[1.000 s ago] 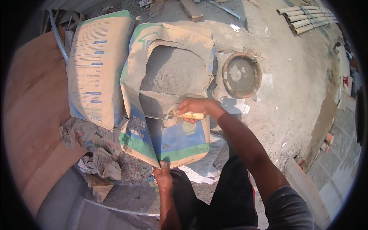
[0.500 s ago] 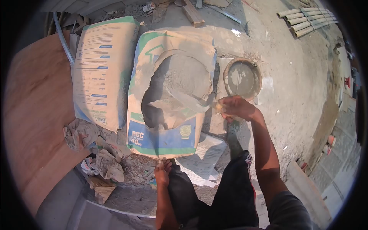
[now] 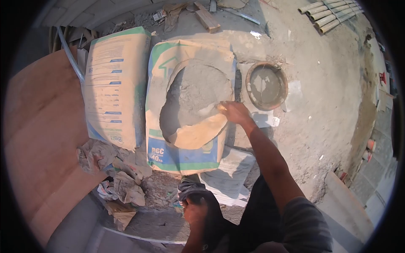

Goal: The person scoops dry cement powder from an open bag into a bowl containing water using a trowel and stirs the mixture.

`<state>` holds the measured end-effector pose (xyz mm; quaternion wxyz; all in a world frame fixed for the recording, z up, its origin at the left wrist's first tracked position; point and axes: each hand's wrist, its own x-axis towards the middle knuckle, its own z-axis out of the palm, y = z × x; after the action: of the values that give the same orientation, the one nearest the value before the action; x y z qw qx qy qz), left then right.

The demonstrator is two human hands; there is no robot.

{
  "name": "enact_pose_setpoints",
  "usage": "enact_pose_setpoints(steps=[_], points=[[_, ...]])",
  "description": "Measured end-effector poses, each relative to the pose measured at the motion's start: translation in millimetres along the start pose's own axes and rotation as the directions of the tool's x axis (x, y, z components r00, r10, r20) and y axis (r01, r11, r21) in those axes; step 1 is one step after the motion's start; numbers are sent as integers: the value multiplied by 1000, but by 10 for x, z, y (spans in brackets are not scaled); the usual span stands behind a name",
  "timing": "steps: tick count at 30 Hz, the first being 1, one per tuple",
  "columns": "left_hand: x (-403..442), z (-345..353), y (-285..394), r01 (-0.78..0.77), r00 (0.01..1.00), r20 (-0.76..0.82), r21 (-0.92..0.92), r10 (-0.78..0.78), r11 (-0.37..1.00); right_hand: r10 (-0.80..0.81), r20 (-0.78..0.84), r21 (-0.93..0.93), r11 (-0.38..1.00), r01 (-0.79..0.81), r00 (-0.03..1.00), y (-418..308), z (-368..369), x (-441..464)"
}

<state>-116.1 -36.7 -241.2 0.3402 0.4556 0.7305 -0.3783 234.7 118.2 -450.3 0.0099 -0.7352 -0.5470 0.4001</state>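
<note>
My right hand [image 3: 236,112] is closed round the light wooden handle of a trowel [image 3: 207,111]. The trowel's blade lies low in the grey cement powder [image 3: 198,86], partly hidden. The powder fills a paper cement bag [image 3: 181,165] with a large hole torn in its upper face. A torn paper flap [image 3: 198,134] hangs along the hole's near edge, below my right hand. My left hand [image 3: 195,211] is against my dark trouser leg near the bag's near end; its fingers are smeared and partly hidden.
A second cement bag [image 3: 112,84] lies on the left, beside a wooden board [image 3: 46,139]. A round bowl [image 3: 285,86] with grey contents stands right of the open bag. Crumpled paper [image 3: 126,187] and paper sheets [image 3: 230,168] lie near my legs. Bamboo poles [image 3: 331,17] lie at far right.
My right hand has moved left with the trowel, from beside the bag to over the hole, lowering the blade into the powder. My left hand has drawn back from the bag's near edge.
</note>
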Motion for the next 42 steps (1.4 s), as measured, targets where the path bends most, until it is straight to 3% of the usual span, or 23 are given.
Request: enact_pose_setpoints(steps=[8,13,18,23,29,30,32,34,36,38,42], points=[[7,-69,92,13,1000,12,73,-13,997,-54,-289,-55,998,39,956,-80,403,17],[57,86,44,-40,994,-92,116,51,992,158,-269,93,986,-137,950,-354,193,241],[70,52,94,-17,996,-90,141,30,990,218,-286,181,968,-171,933,-718,168,693],[39,24,186,-10,992,-123,127,26,992,150,-390,215,974,-69,909,-496,258,345],[22,19,323,18,994,-106,118,-6,993,213,-339,453,891,-39,916,-59,214,-440],[36,71,295,-34,984,-168,121,54,992,254,-322,483,873,-72,912,31,99,-668],[58,79,327,-25,988,-145,138,45,990,309,-290,548,830,-108,906,152,-119,-1071],[29,19,393,-2,990,-139,160,25,987,336,-471,453,885,-103,816,487,-56,-1387],[42,51,378,-29,985,-167,138,52,990,398,-502,512,852,-106,768,879,-80,-1615],[48,76,369,-38,982,-181,135,62,990,525,-570,452,843,-292,632,1175,-71,-1696],[37,118,377,-50,978,-192,167,82,985,676,-488,586,722,-367,551,1634,-187,-1419]])
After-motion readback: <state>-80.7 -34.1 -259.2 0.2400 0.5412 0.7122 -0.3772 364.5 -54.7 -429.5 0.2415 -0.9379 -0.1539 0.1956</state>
